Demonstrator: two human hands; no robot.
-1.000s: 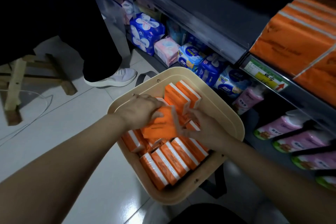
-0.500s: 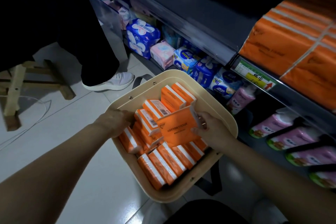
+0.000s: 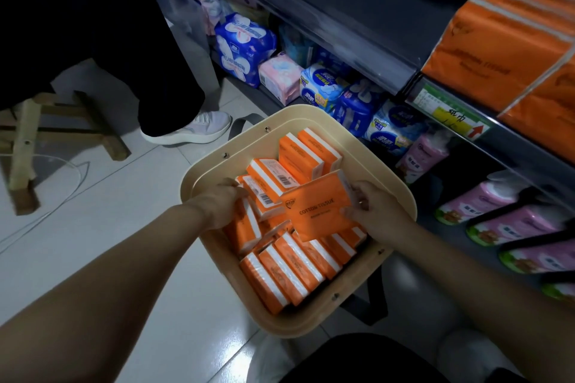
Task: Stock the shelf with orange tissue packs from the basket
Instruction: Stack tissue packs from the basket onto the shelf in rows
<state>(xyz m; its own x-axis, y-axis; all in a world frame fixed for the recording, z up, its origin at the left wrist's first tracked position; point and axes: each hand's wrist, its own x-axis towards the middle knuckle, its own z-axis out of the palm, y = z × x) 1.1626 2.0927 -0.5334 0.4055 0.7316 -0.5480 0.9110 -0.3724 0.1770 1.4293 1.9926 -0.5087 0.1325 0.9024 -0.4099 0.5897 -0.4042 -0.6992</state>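
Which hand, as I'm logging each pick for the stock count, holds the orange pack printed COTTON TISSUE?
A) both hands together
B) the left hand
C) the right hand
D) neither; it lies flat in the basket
C: the fingers of the right hand pinch the COTTON TISSUE pack by its right edge, above the basket, while the left hand touches other packs at the basket's left side.

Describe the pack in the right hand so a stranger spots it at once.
Find the beige basket on the tiled floor. Over its right side the right hand grips one orange pack. It alone is held above the rest, broad face up, reading COTTON TISSUE.
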